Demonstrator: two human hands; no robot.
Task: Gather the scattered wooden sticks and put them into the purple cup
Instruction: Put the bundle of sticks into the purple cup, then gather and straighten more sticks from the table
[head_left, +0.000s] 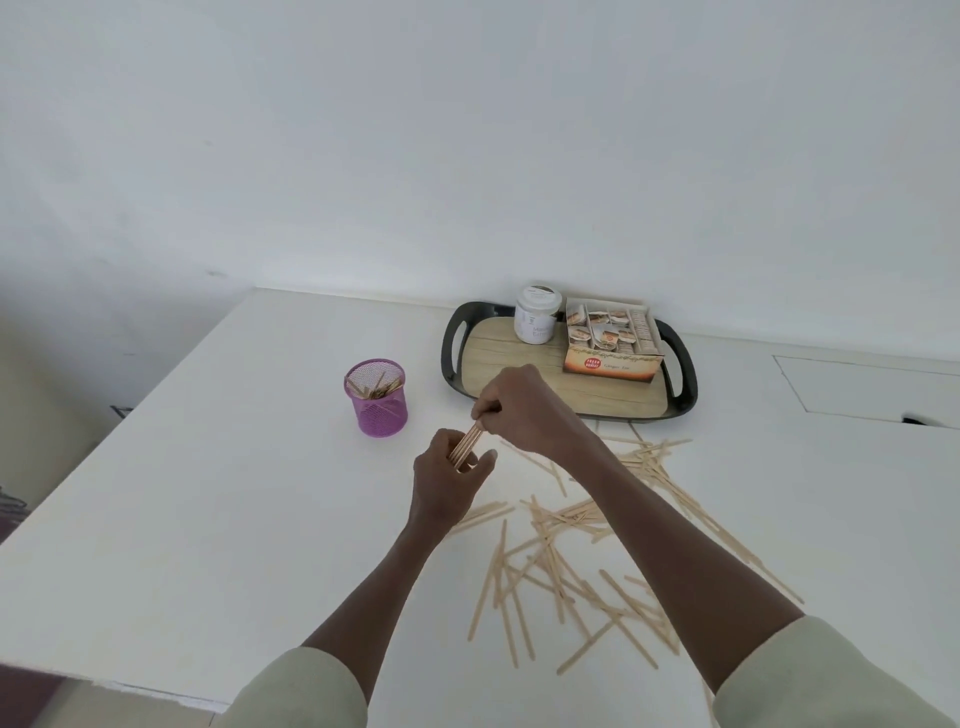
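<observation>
A purple mesh cup (376, 397) stands on the white table (208, 493) with several wooden sticks inside it. Just right of and nearer than the cup, both my hands hold one small bundle of sticks (466, 446) above the table. My left hand (448, 480) grips the bundle's lower end. My right hand (519, 402) pinches its upper end. Many loose wooden sticks (561, 561) lie scattered on the table to the right of my hands and under my right forearm.
A black tray (680, 364) with a wood-look floor sits at the back right, holding a white jar (536, 313) and an open box of tea bags (610, 338). The table's left edge (104, 441) runs diagonally. A white wall rises behind.
</observation>
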